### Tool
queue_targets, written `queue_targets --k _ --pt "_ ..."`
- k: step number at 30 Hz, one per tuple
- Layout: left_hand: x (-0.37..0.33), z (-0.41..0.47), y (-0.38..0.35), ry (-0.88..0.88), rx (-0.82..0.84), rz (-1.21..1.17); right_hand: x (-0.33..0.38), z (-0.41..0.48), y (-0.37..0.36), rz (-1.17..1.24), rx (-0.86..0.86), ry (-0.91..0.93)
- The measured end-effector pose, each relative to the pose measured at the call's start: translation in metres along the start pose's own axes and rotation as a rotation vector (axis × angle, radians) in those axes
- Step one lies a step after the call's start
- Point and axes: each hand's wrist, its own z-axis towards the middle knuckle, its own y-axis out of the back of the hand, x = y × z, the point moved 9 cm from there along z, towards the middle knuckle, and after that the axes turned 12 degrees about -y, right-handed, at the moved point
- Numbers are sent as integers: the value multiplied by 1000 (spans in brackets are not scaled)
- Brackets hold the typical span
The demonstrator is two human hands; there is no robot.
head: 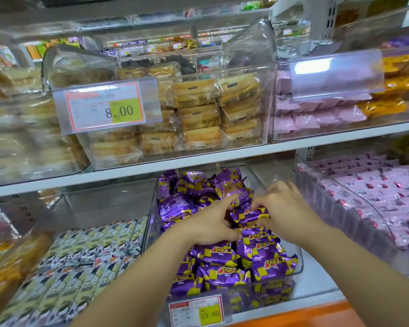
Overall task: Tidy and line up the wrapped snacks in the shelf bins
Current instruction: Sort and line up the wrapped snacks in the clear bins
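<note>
A clear plastic bin on the lower shelf holds a heap of purple-and-yellow wrapped snacks. Both hands are inside it, over the middle of the heap. My left hand lies on the packs with its fingers curled round one purple pack. My right hand pinches another purple pack at its right end. The two hands nearly touch. Packs at the back of the bin lie tilted and jumbled; those at the front lie flatter.
Left of it is a bin of grey-and-green wrapped snacks; to the right, a bin of pink wrapped snacks. The shelf above carries bins of wrapped cakes with a price tag. Another price tag hangs on the purple bin's front.
</note>
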Motion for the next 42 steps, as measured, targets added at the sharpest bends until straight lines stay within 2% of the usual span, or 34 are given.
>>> queue_targets --k 6,10,12,14,16,19,21,28,34,39,42 --pt "-5 -1 -5 -7 107 190 4 0 -27 -362 117 63" --pt "-2 0 -5 -9 139 228 2 -4 -29 -401 108 86" --pt "0 -2 3 -20 87 191 2 -7 -25 -358 97 95" --pt "2 -4 21 -29 -46 174 -1 -9 -21 -265 76 93" --pt "4 -9 51 -42 -247 315 -1 -13 -15 -123 9 108" --pt "7 -20 85 4 -486 620 -2 -15 2 132 -188 154" --pt "11 -19 90 8 -499 684 -8 -13 11 251 -269 128" --pt "3 -39 99 -79 -502 779 14 7 11 382 -138 92" --pt "18 -80 111 -113 -522 728 65 16 -16 461 58 107" --pt "43 -105 113 -59 -628 458 92 30 -26 423 62 73" --pt "55 -105 109 23 -589 338 107 37 -26 340 34 96"
